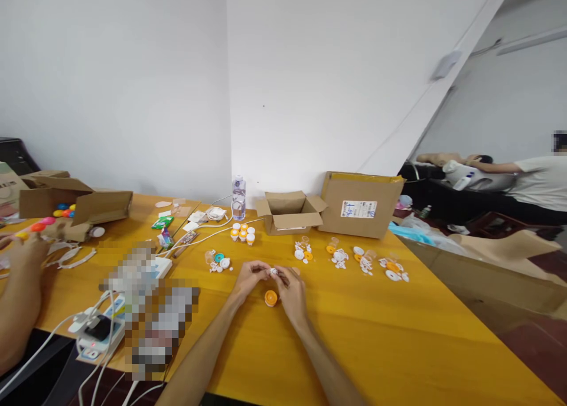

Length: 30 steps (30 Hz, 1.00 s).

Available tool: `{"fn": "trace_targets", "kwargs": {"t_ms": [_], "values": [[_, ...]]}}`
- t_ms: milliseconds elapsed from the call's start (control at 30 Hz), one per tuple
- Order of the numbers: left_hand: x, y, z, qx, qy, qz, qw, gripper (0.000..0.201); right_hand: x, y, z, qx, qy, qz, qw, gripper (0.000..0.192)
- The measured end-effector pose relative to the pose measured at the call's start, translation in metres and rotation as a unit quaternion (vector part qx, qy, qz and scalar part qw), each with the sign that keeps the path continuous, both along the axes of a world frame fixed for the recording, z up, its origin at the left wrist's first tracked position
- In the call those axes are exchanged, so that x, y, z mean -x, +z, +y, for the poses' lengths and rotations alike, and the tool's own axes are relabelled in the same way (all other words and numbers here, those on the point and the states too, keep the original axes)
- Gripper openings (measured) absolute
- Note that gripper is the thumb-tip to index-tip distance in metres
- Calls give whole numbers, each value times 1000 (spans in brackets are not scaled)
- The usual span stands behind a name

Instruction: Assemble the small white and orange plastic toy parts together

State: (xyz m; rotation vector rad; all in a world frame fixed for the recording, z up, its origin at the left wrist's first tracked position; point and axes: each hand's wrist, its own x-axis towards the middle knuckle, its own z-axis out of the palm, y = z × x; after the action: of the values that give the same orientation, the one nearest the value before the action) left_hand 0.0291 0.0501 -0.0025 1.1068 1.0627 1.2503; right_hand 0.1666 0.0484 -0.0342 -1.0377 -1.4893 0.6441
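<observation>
Orange cup [271,298] looks to be smooth, slightly glossy plastic; small white piece [273,271] also reads as plastic, its finish too small to judge. Table [376,347]: wood-toned top, smooth, with a satin sheen and soft reflections, while the open box [297,221] and upright carton [332,217] are matt brown cardboard, the latter bearing a white paper label [358,209] and a strip of glossy tape [365,177]. Water bottle [239,199] is clear, shiny plastic, power strip [163,268] smooth white plastic, wall [310,87] smooth matt paint.

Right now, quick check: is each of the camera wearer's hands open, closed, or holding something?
Left hand: closed, pinching a small white piece.
Right hand: closed, fingers on the same small white piece.
</observation>
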Motion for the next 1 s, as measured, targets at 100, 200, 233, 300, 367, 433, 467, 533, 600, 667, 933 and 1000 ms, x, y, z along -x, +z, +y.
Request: {"fn": "trace_targets", "kwargs": {"t_ms": [100,200,233,300,367,433,467,533,600,667,933,1000], "values": [[-1,0,0,-5,3,5,1000,22,0,0,0,3,-1,5,1000,29],[-1,-2,0,-13,10,3,1000,22,1,0,-1,2,-7,5,1000,28],[-2,-3,1,-15,11,4,1000,22,1,0,-1,2,-9,4,1000,28],[-2,-5,2,-21,12,7,1000,23,0,0,-1,0,-15,-1,1000,28],[-2,-7,3,-24,11,9,1000,24,0,0,-2,-5,-21,-8,1000,28],[-2,-9,4,-26,11,8,1000,24,0,0,-2,-11,-27,-16,999,28],[-2,-9,4,-27,12,8,1000,23,0,0,-2,-13,-30,-20,999,28],[-3,-9,4,-30,13,7,999,22,0,1,-2,-17,-35,-27,999,29],[-4,-9,3,-33,13,6,999,22,1,1,-2,-21,-41,-30,998,28],[-5,-7,3,-36,14,5,999,23,1,1,-3,-25,-45,-29,998,27],[-3,-1,2,-43,17,12,999,23,1,5,-2,8,-33,-8,999,29],[-2,-1,3,-49,16,20,998,22,1,6,-2,10,-34,-7,999,30]]}}
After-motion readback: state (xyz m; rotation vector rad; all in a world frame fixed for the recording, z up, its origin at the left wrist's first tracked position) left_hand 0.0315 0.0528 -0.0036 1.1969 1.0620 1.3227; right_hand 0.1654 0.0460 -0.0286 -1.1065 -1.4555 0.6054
